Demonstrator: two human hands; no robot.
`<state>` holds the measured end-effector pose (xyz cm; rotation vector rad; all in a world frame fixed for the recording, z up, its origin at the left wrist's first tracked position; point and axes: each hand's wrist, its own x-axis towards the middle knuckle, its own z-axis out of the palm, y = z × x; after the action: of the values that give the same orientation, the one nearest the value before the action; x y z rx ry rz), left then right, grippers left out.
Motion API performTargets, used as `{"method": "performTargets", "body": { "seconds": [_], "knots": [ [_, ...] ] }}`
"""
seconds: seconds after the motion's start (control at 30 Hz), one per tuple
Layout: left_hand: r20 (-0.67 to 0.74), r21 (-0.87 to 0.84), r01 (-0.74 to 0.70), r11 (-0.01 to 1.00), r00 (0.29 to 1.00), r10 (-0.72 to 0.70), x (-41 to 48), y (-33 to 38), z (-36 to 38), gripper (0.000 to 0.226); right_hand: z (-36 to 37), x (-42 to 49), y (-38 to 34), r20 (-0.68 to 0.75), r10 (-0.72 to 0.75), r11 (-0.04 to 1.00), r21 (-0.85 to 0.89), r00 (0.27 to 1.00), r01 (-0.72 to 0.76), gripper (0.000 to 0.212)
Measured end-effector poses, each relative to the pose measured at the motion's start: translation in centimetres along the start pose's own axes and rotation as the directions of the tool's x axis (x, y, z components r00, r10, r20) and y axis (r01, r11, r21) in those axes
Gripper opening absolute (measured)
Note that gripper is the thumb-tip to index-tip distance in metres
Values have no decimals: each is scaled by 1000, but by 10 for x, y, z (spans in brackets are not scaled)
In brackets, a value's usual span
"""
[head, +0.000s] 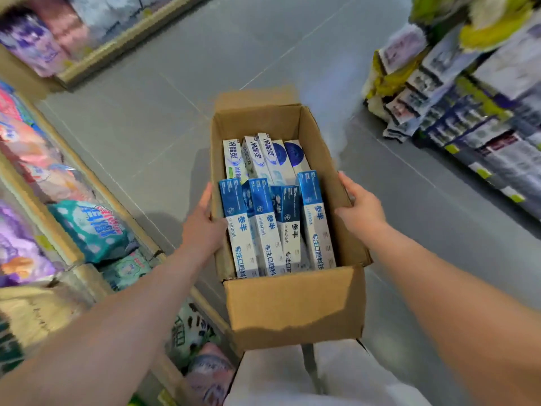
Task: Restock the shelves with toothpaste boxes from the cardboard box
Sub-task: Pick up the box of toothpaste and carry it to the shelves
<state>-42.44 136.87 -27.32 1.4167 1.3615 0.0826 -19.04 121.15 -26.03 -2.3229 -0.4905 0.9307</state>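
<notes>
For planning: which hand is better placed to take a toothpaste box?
Probably the left hand: it lies against the leftmost blue-and-white toothpaste box inside the brown cardboard box; the right hand lies apart.

arms reach forward; left hand (202, 225) and right hand (362, 208) grip the cardboard box (292, 306).

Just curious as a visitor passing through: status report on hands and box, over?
Left hand grips cardboard box, left wall; right hand, right wall. Toothpaste boxes packed inside, none in hand. Stocked shelves flank both sides.
</notes>
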Motion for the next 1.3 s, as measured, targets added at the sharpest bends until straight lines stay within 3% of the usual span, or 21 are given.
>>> {"method": "performTargets", "body": {
  "seconds": [0.13, 0.3, 0.57, 0.73, 1.03, 1.13, 1.3],
  "knots": [
    [106, 34, -90, 995, 991, 86, -21, 49, 27, 93, -57, -42, 27, -109, 57, 989, 144, 992, -41, 77],
    [254, 22, -214, 977, 946, 201, -72, 109, 107, 83, -131, -78, 86, -186, 134, 953, 293, 973, -75, 77],
    [368, 110, -257, 960, 908, 201, -147, 157, 286, 87, -264, -122, 233, -279, 242, 903, 416, 929, -110, 74],
    [485, 120, -319, 940, 845, 225, -189, 181, 403, 79, -340, -155, 319, -405, 335, 889, 436, 851, -142, 72],
    [740, 233, -579, 782, 627, 244, -232, 239, 603, 83, -437, -199, 446, -505, 545, 779, 600, 670, -181, 70],
    [832, 238, -683, 691, 510, 218, -246, 259, 679, 82, -466, -204, 485, -501, 650, 702, 684, 572, -198, 72],
    [897, 255, -763, 594, 415, 148, -292, 287, 789, 81, -511, -230, 537, -479, 774, 578, 801, 414, -154, 72]
  ]
}}
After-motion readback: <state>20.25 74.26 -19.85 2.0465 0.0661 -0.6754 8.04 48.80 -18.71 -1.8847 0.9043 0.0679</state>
